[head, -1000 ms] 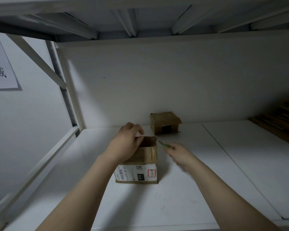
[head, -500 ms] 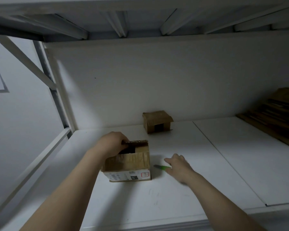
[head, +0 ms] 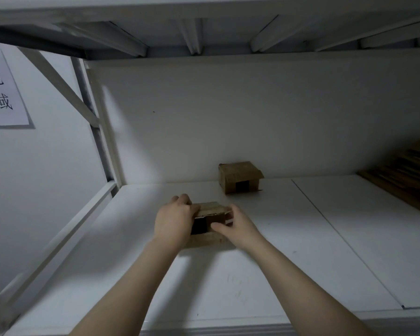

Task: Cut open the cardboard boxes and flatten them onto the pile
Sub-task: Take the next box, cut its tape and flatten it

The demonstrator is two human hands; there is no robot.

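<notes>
Open box — dark inside — gripped by left hand, right hand.

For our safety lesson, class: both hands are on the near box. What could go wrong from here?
1. The left hand and right hand grip the near box at its open flaps; cardboard edges might cut fingers.
2. No cutter shows; if hidden beneath the right forearm, it could nick skin.

White shelf board fills the lower frame; a seam runs diagonally at lower right. White back panel at centre. Paper sign with black characters, upper left. Diagonal brace just right of it. Ribbed shelf underside across the top.
</notes>
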